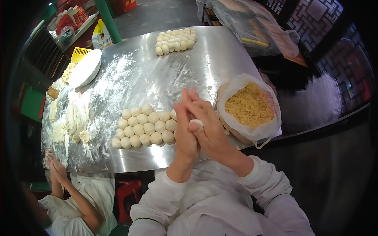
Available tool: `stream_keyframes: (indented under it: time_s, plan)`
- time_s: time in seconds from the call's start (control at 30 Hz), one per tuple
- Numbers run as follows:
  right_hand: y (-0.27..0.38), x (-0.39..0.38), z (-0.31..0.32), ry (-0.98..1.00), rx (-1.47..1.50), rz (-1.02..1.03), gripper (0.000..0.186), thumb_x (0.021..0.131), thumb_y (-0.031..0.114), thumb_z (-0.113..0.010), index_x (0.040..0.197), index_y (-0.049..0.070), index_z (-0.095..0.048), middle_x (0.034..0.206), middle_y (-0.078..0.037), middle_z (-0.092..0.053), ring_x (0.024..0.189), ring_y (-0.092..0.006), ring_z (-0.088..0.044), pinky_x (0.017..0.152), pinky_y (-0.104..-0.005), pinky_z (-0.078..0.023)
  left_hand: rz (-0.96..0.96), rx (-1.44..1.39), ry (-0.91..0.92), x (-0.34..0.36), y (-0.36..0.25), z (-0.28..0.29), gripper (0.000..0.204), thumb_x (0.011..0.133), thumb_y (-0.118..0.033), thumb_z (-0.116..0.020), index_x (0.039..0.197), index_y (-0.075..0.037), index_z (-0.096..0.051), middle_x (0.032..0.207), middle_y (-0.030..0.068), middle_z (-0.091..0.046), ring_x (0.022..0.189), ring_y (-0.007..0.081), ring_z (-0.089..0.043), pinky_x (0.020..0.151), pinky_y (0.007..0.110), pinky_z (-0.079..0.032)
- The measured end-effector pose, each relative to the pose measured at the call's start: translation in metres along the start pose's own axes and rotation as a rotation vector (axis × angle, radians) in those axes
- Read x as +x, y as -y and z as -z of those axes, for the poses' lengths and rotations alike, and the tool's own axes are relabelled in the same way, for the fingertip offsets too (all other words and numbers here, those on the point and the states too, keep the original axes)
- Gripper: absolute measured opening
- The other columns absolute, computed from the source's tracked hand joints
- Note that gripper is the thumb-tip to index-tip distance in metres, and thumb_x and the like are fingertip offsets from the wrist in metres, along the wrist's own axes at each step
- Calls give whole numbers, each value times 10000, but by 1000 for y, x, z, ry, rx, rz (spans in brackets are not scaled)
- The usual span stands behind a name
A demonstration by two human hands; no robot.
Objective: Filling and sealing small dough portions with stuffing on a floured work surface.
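Note:
My left hand (184, 128) and my right hand (214, 135) are pressed together above the steel table. Between the palms sits a white dough ball (197, 122), only partly visible past the right thumb. The fingers of both hands point away from me. Just left of my hands, rows of round, pale dough balls (149, 128) sit packed against each other, and my left hand hides the end of the rows. Close by on the right is a bag of crumbly yellow filling (250, 104), its white plastic rim folded outward.
More dough balls (176, 41) stand at the table's far edge. Flour dusts the steel table (157, 78). At left are a white basin (85, 69), a yellow basket (80, 54), dough strips (73, 120) and a co-worker's hands (56, 165). A red stool (128, 196) stands below.

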State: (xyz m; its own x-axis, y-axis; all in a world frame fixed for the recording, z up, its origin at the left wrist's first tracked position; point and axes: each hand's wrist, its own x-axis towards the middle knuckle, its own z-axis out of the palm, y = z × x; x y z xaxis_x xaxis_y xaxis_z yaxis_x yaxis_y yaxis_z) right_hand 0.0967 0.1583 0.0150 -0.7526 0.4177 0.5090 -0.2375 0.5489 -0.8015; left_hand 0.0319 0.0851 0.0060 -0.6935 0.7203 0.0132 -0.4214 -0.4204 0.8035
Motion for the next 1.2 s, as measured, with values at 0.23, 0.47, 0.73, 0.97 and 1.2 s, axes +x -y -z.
stream_keyframes:
  time_s: [0.23,0.47,0.73,0.97,1.2]
  plan:
    - [7,8,-4,-177,391,-272,577,1082,480,-371,1317,-6,-574,1270,-192,-549,1199,-301,-550,985,-389,-448,-63,100,21,-29,6,6,552,1084,-424,-433,1426,9,-438,1183,84,-588,1076,157,-565,951,290,-456]
    - [-2,-1,15,107,-176,-160,353,945,304,-670,1146,17,-633,981,-93,-636,873,-238,-623,808,-362,-459,336,235,134,-16,-21,42,577,1091,-510,-331,1110,-5,-610,809,50,-624,622,125,-583,587,277,-497]
    - [-31,-22,-7,148,-297,86,128,890,69,-630,1015,46,-610,946,-119,-615,899,-310,-587,777,-398,-426,345,433,73,-24,4,67,621,1084,-526,-316,893,-30,-636,697,42,-599,616,123,-552,581,268,-449]
    - [-74,-43,4,133,-550,-92,221,805,9,-634,1021,20,-589,1025,-140,-600,945,-335,-578,812,-445,-445,209,474,82,-6,-31,72,570,1109,-384,-288,1026,28,-673,668,60,-586,604,137,-532,604,282,-453]
    - [-93,-82,-6,179,-691,17,346,819,70,-711,1146,3,-620,1257,-162,-585,1246,-345,-518,1097,-518,-379,45,899,86,100,-51,144,497,1001,-374,-547,1381,-54,-516,1030,76,-628,746,150,-602,704,301,-502]
